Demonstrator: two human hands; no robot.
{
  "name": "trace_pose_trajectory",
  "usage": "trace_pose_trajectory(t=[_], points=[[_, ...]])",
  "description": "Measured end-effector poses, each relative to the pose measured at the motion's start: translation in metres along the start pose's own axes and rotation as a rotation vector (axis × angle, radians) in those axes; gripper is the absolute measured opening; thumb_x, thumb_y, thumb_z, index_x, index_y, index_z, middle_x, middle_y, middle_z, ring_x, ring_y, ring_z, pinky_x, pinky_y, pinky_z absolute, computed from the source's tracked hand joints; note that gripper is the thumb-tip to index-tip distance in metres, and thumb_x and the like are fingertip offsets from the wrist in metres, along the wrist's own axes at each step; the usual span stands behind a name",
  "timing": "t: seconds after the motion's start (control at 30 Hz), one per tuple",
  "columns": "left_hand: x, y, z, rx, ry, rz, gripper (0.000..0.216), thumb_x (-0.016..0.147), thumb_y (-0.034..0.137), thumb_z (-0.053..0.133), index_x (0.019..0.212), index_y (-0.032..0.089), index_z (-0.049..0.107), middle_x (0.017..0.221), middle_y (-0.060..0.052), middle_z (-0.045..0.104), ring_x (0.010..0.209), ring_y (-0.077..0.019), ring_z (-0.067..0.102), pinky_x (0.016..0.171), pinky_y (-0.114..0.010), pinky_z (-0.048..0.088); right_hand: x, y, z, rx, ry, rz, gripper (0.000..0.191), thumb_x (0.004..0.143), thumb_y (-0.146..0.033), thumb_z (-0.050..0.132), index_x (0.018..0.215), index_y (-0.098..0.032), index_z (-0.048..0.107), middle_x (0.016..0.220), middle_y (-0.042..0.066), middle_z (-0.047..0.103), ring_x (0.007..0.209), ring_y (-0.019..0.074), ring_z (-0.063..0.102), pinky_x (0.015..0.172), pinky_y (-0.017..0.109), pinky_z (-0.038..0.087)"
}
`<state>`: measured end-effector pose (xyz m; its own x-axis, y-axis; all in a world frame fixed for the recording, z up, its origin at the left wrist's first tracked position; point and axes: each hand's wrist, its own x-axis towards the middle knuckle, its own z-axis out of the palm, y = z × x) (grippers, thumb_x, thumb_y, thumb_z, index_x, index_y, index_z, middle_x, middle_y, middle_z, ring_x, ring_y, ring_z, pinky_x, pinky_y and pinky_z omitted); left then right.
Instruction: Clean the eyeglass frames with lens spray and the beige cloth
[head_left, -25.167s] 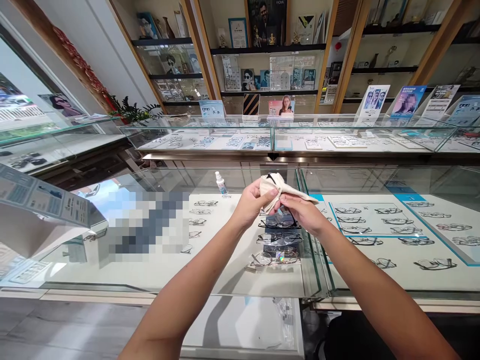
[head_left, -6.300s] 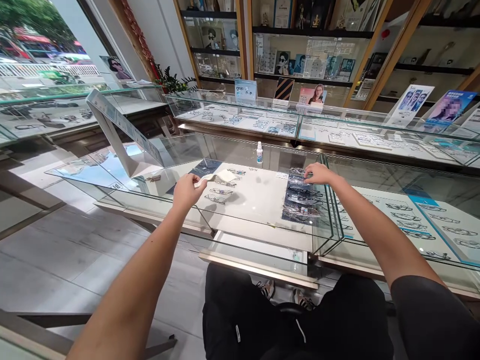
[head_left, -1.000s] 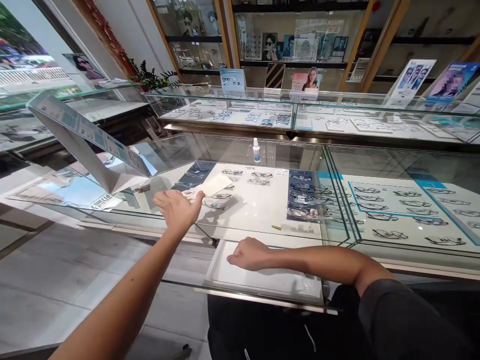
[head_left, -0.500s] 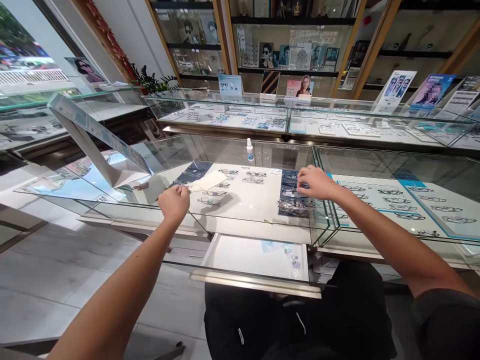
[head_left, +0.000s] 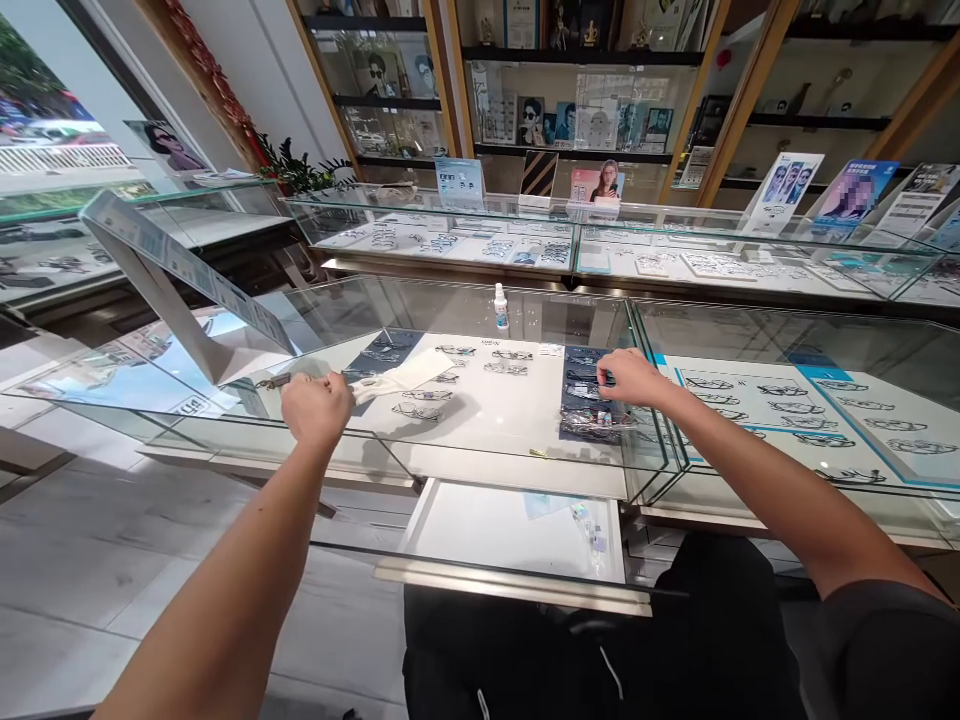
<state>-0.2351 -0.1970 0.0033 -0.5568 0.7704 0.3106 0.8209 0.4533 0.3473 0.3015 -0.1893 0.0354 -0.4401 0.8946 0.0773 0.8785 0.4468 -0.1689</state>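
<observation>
Right of centre, the right hand [head_left: 604, 376] hangs over a row of eyeglasses [head_left: 592, 420] against a navy mat [head_left: 576, 400], fingers bent toward the thumb; whether they pinch a pair I can't tell. I'd judge the step to be handling these eyeglasses; lying so close, they call for a light, separate fingertip hold. Left of centre, the left hand [head_left: 316, 410] is curled beside a cream cloth [head_left: 409, 374], any grip hidden. A spray bottle [head_left: 500, 308] stands upright on the glass counter [head_left: 510, 415]; an open drawer [head_left: 480, 525] sits below centre, a plant [head_left: 304, 165] upper left.
</observation>
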Motion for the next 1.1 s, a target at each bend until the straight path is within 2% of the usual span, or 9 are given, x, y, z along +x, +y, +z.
trace_pose_trajectory(t=[0.07,0.2,0.3,0.43,0.53,0.7,0.87,0.97,1.1], points=[[0.001,-0.002,0.000,-0.014,-0.007,0.016,0.048,0.102,0.039,0.030,0.090,0.012,0.069,0.104,-0.017,0.065,0.116,-0.0357,0.057,0.097,-0.041,0.046,0.004,-0.003,-0.002,0.013,0.022,0.018,0.016,0.081,-0.018,0.071,0.073,-0.023,0.058,0.086,0.004,0.073,0.093,0.0254,0.065,0.095,0.038,0.040],[0.005,-0.005,0.000,-0.024,-0.086,-0.009,0.044,0.097,0.039,0.037,0.080,0.013,0.069,0.077,-0.015,0.061,0.095,-0.0351,0.061,0.085,-0.041,0.046,-0.004,-0.019,-0.023,0.087,0.080,0.041,0.015,0.081,-0.017,0.066,0.073,-0.023,0.055,0.084,0.004,0.072,0.089,0.0240,0.065,0.084,0.034,0.044],[0.005,-0.007,0.002,-0.003,-0.095,-0.026,0.054,0.099,0.044,0.034,0.084,0.010,0.073,0.081,-0.018,0.065,0.095,-0.0373,0.063,0.085,-0.044,0.045,-0.027,-0.050,-0.046,0.233,0.075,-0.009,0.008,0.087,-0.024,0.061,0.080,-0.025,0.057,0.094,0.003,0.075,0.089,0.0216,0.067,0.079,0.031,0.046],[0.001,-0.007,0.005,-0.015,-0.061,0.000,0.066,0.105,0.049,0.025,0.096,0.009,0.076,0.093,-0.021,0.072,0.102,-0.0372,0.067,0.087,-0.045,0.045,-0.066,-0.108,-0.063,0.739,-0.204,-0.105,0.016,0.084,-0.030,0.069,0.074,-0.027,0.059,0.090,0.004,0.075,0.090,0.0237,0.071,0.082,0.036,0.050],[-0.003,-0.006,0.005,-0.053,-0.054,0.016,0.068,0.107,0.051,0.025,0.098,0.006,0.075,0.096,-0.021,0.073,0.107,-0.0357,0.067,0.090,-0.045,0.044,-0.087,-0.145,-0.053,0.846,-0.388,-0.075,0.015,0.084,-0.028,0.072,0.074,-0.028,0.060,0.087,0.002,0.073,0.085,0.0228,0.068,0.080,0.036,0.049],[-0.003,-0.005,0.004,-0.105,-0.053,0.038,0.064,0.109,0.045,0.025,0.096,0.003,0.071,0.097,-0.019,0.073,0.106,-0.0298,0.066,0.092,-0.045,0.042,-0.096,-0.169,-0.004,0.758,-0.460,0.015,0.015,0.085,-0.034,0.072,0.077,-0.029,0.060,0.089,0.002,0.071,0.072,0.0211,0.060,0.060,0.033,0.037],[-0.001,-0.006,0.009,-0.132,-0.021,0.038,0.047,0.101,0.038,0.035,0.079,0.015,0.070,0.081,-0.016,0.070,0.090,-0.0314,0.066,0.085,-0.043,0.043,-0.090,-0.171,0.073,0.738,-0.421,-0.012,0.012,0.082,-0.025,0.071,0.076,-0.026,0.060,0.092,0.002,0.075,0.085,0.0228,0.066,0.067,0.030,0.043],[-0.002,-0.008,0.011,-0.142,-0.023,0.024,0.040,0.094,0.034,0.040,0.073,0.017,0.069,0.071,-0.014,0.066,0.077,-0.0295,0.060,0.078,-0.042,0.042,-0.070,-0.170,0.121,0.679,-0.338,-0.023,0.012,0.081,-0.016,0.066,0.076,-0.024,0.059,0.087,0.001,0.073,0.085,0.0201,0.066,0.073,0.029,0.046],[-0.002,-0.009,0.012,-0.151,-0.024,0.012,0.037,0.091,0.031,0.043,0.075,0.016,0.072,0.068,-0.012,0.062,0.071,-0.0261,0.053,0.076,-0.040,0.039,-0.019,-0.164,0.172,0.576,-0.173,0.040,0.012,0.082,-0.012,0.062,0.078,-0.023,0.057,0.088,0.002,0.069,0.089,0.0204,0.062,0.077,0.029,0.042]])
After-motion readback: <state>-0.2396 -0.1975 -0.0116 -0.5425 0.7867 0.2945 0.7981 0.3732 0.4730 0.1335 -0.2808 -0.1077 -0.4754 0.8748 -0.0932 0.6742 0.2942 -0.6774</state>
